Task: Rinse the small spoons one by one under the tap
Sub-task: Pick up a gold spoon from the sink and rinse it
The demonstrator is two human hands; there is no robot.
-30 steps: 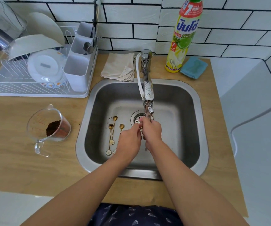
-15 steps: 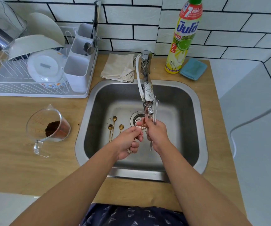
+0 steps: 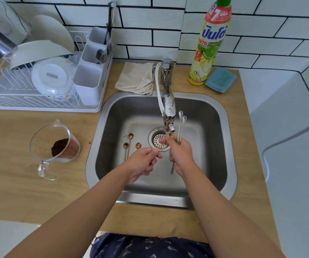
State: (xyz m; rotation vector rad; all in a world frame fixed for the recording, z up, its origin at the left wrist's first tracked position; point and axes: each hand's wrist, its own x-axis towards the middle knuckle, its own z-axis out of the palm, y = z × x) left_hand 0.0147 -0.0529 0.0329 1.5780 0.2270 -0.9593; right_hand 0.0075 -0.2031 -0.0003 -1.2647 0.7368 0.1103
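Both hands are over the steel sink [image 3: 222, 146], just below the tap [image 3: 168, 108]. My right hand [image 3: 180, 153] grips two silver small spoons [image 3: 181, 123] upright, bowls up beside the spout. My left hand [image 3: 142, 162] pinches the handle of another small spoon, which reaches toward the right hand's fingers under the spout; most of it is hidden. Three gold spoons [image 3: 129, 144] lie on the sink floor, left of the drain [image 3: 158, 141]. I cannot tell whether water is running.
A measuring jug with coffee grounds [image 3: 56, 148] stands on the wooden counter left of the sink. The dish rack [image 3: 38, 84] with a cutlery holder fills the back left. A folded cloth [image 3: 137, 77], a dish soap bottle [image 3: 209, 45] and a blue sponge [image 3: 220, 80] sit behind the sink.
My hands drew slightly apart. My right hand lifted the two silver spoons upright beside the spout, and my left hand slid back toward me along the spoon handle.
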